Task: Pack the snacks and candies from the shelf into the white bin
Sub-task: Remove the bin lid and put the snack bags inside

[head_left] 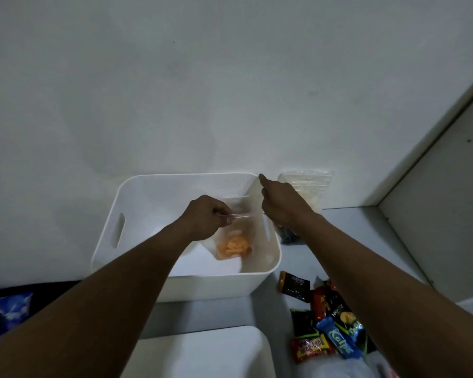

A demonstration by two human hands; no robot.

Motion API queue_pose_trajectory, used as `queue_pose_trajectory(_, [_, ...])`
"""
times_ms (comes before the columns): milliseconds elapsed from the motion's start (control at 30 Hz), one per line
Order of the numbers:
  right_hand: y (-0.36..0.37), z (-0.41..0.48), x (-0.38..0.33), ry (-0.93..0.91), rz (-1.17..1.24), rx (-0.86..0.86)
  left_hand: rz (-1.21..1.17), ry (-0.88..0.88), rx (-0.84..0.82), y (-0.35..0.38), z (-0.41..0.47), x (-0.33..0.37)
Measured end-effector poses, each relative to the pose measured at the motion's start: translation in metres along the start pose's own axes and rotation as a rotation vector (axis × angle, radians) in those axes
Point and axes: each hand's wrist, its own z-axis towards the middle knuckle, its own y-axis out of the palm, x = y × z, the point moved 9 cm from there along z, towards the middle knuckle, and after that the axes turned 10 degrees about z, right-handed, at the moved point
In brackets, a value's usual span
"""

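A white bin [137,205] with handle slots stands on the shelf against the wall. Inside it hangs a clear bag of orange snacks [234,245]. My left hand [206,218] pinches the top edge of that bag over the bin. My right hand [280,204] reaches past the bin's right rim with its forefinger stretched out, next to a clear bag of pale snacks [309,192] leaning on the wall; whether it holds anything is hidden. A small dark-filled bag [291,237] lies under my right wrist.
A heap of wrapped candies and snack packets [325,326] lies on the shelf at the lower right. A second white container's rim [202,334] shows at the bottom centre. A blue patterned cloth [3,309] is at the lower left. A cabinet wall [434,173] rises at the right.
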Motion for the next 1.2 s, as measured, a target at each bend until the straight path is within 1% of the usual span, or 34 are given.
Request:
queue_pose_trajectory(67, [-0.001, -0.002, 0.002, 0.029, 0.071, 0.02, 0.055, 0.008, 0.029, 0.005, 0.002, 0.002])
queue_pose_trajectory(167, [-0.004, -0.003, 0.003, 0.064, 0.15, 0.039, 0.112, 0.002, 0.125, 0.002, 0.006, 0.003])
queue_pose_trajectory(267, [-0.005, -0.004, 0.004, 0.085, 0.181, 0.042, 0.118, -0.006, 0.213, -0.006, 0.008, 0.003])
queue_pose_trajectory(600, [-0.007, -0.003, 0.003, 0.11, 0.175, 0.025, 0.1, -0.014, 0.296, -0.009, 0.016, 0.003])
queue_pose_trajectory(667, [-0.007, -0.003, 0.004, 0.115, 0.178, 0.027, 0.155, -0.022, 0.323, -0.009, 0.015, 0.003])
queue_pose_trajectory(767, [-0.005, -0.003, 0.004, 0.113, 0.191, 0.021, 0.308, -0.043, 0.42, -0.016, 0.008, 0.006])
queue_pose_trajectory(867, [-0.004, -0.005, 0.006, 0.116, 0.209, 0.024, 0.375, -0.05, 0.463, -0.023, 0.002, 0.013])
queue_pose_trajectory(1033, [-0.026, -0.014, 0.013, 0.13, 0.244, 0.099, 0.338, 0.0, 0.498, -0.039, -0.006, 0.037])
queue_pose_trajectory(1200, [-0.068, -0.027, 0.041, 0.138, 0.165, 0.135, 0.254, 0.105, 0.517, -0.042, -0.008, 0.097])
